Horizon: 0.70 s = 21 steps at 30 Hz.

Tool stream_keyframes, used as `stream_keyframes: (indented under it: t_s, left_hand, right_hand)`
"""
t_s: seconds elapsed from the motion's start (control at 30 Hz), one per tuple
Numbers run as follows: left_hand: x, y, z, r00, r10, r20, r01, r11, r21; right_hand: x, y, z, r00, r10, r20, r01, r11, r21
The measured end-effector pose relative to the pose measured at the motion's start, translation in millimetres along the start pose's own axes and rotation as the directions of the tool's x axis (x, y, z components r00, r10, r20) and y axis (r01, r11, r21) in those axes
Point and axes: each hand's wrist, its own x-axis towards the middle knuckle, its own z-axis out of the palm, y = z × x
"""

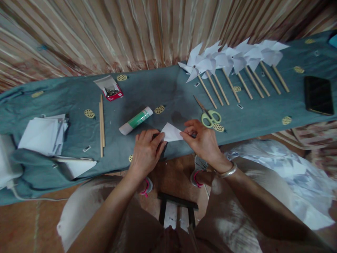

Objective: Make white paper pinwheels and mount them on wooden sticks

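A small white folded paper triangle [171, 132] lies on the blue-grey cloth of the bench [147, 88]. My left hand [146, 151] presses its fingertips on the paper's left edge, fingers bent together. My right hand [202, 139] pinches the paper's right corner; a metal bangle sits on that wrist. A glue stick [136, 120] lies on its side just behind the left hand. Green-handled scissors [209, 115] lie just behind the right hand.
Several white paper pinwheels on wooden sticks [231, 61] lie in a row at the back right. A black phone [318, 95] is at far right. A red box of pins [110, 88], two wooden sticks [101, 121] and a stack of white paper squares [43, 135] lie to the left.
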Motion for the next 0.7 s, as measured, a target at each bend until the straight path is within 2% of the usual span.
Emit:
stream_keyframes:
  t_s: [0.2,0.33,0.5,0.7]
  left_hand:
    - [1,1,-2.1,1.0,0.022,0.021,-0.024,0.998,0.066]
    - [2,2,-2.8,0.999,0.027,0.028,-0.03,0.996,0.084]
    - [1,2,-2.9,0.999,0.031,0.04,-0.035,0.994,0.106]
    - [0,2,-1.6,0.999,0.035,0.026,-0.038,0.994,0.099]
  right_hand:
    - [-2,2,1,0.999,-0.044,-0.009,0.044,0.999,-0.029]
    - [-6,4,1,0.979,-0.201,-0.025,0.195,0.97,-0.148]
    - [-17,4,3,0.892,-0.451,0.025,0.433,0.84,-0.325]
    - [-30,-3,11,0.794,-0.57,0.211,0.603,0.698,-0.385]
